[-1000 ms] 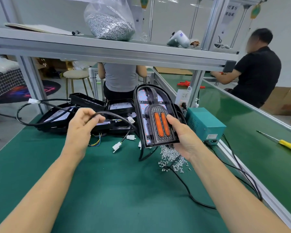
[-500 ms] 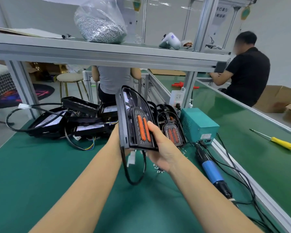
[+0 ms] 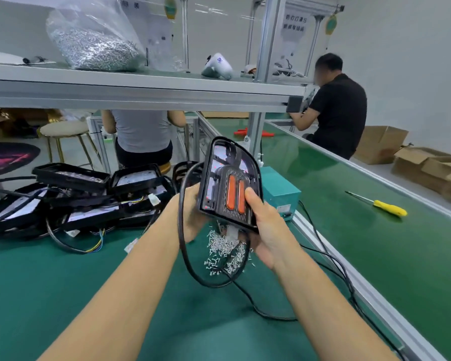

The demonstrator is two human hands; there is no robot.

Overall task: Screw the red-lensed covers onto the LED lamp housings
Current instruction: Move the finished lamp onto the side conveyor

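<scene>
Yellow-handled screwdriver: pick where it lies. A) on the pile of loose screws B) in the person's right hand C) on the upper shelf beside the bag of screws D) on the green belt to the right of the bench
D: the yellow-handled screwdriver lies alone on the green belt, right of the teal box.

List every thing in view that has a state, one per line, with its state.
Lamp with red lenses: held upright above the bench, in both hands.
Right hand: grips the lamp's lower right edge, thumb on its face.
Left hand: behind the lamp, holding it and its cable.
Black cable: hangs in a loop.
Loose screws: heaped on the mat.
Yellow screwdriver: lying unused.
Lamp housings: piled, open.
</scene>
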